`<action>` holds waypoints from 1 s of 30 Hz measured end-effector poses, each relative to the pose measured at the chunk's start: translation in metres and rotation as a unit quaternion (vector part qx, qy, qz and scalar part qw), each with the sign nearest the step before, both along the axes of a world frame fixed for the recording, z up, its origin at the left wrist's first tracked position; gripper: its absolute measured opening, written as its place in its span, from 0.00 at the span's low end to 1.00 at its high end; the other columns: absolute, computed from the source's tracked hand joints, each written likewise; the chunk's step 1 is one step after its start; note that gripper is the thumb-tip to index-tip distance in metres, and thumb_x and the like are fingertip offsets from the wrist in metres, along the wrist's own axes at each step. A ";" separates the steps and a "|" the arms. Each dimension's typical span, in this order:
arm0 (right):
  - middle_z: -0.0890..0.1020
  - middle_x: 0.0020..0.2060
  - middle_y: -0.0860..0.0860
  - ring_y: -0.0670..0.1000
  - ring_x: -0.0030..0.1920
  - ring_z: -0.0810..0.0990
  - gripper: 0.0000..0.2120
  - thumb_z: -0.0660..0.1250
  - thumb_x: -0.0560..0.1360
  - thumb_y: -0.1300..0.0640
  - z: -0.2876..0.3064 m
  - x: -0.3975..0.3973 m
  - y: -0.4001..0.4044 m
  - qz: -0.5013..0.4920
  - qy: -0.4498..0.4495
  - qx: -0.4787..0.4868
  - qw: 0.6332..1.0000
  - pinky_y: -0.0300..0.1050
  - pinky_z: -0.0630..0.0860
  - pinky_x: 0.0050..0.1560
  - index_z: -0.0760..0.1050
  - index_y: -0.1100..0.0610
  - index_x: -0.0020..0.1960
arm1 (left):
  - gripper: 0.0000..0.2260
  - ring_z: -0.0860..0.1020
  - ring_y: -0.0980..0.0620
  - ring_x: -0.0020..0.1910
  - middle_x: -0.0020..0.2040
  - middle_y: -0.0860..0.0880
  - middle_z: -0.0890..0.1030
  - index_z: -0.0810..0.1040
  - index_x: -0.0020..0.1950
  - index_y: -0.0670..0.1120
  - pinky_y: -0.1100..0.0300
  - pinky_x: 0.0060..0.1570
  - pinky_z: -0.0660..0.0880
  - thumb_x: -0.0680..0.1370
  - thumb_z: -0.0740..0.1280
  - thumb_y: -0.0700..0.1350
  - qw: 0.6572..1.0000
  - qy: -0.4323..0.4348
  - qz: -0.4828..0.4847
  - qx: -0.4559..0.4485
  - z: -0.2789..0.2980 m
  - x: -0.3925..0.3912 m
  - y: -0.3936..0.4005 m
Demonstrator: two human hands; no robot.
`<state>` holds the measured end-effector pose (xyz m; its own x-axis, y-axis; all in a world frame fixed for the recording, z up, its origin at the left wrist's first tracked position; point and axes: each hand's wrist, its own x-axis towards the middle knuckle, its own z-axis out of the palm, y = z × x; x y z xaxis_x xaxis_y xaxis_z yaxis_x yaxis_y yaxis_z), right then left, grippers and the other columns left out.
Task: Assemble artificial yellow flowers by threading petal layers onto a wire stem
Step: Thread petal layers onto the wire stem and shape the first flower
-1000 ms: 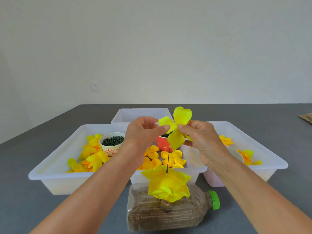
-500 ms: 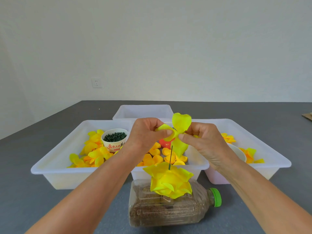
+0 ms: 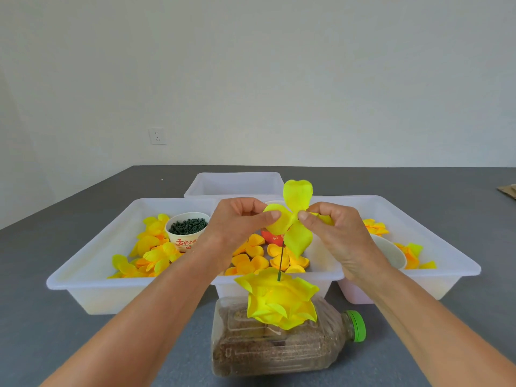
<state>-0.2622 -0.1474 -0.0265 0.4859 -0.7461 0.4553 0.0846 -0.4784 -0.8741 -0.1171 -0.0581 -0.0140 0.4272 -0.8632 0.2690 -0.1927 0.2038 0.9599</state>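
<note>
Two hands pinch one bright yellow four-lobed fabric petal layer [image 3: 293, 219] above thin dark green wire stem [image 3: 281, 261]: left hand [image 3: 240, 222] thumb and fingers clamped on its left lobe, right hand [image 3: 335, 233] clamped on its right lobe. Stem stands upright out of stacked yellow petal bloom [image 3: 279, 300], which sits on clear plastic bottle with green cap [image 3: 282, 344], lying sideways on grey table [image 3: 42, 344]. Behind: white plastic trays [image 3: 83, 283] holding loose yellow-orange petals [image 3: 150, 255], paper cup of dark green beads [image 3: 187, 229]
</note>
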 end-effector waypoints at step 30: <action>0.85 0.41 0.46 0.47 0.46 0.83 0.06 0.74 0.67 0.58 0.006 -0.021 0.031 0.091 0.041 -0.101 0.990 0.53 0.79 0.52 0.83 0.47 0.41 | 0.05 0.80 0.54 0.30 0.31 0.47 0.83 0.80 0.34 0.42 0.64 0.32 0.77 0.59 0.72 0.39 0.994 0.049 -0.076 -0.069 -0.005 0.007 0.038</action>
